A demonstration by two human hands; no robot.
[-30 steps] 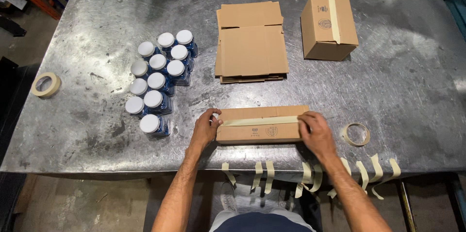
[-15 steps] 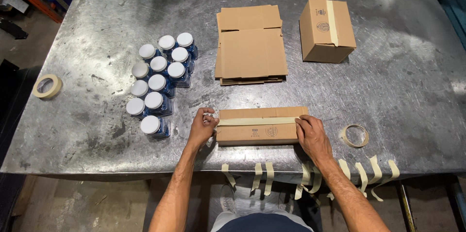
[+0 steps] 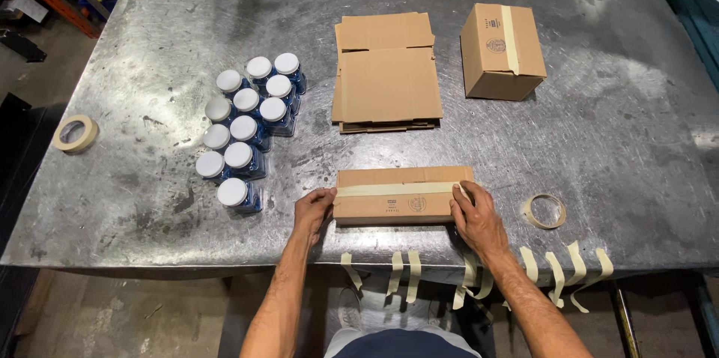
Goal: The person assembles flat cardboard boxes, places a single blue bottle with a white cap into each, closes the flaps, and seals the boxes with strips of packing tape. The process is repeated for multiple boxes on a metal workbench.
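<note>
A long cardboard box (image 3: pixel 401 195) lies near the front edge of the metal table (image 3: pixel 150 28), with a strip of beige tape along its top seam. My left hand (image 3: pixel 312 212) presses against the box's left end, fingers on the tape end. At the right end my right hand (image 3: pixel 475 217) lies flat against the box, thumb up by the tape. Both hands hold the box between them.
Several blue jars with white lids (image 3: pixel 247 126) stand at the left. Flat cardboard blanks (image 3: pixel 386 73) lie stacked at the back, a taped box (image 3: pixel 502 51) to their right. Tape rolls sit at far left (image 3: pixel 75 133) and right (image 3: pixel 544 210). Cut tape strips (image 3: pixel 554 268) hang off the front edge.
Both hands have slid down from the box's top edge to its ends. The left hand has dropped lower against the left side; the right hand has moved toward me.
</note>
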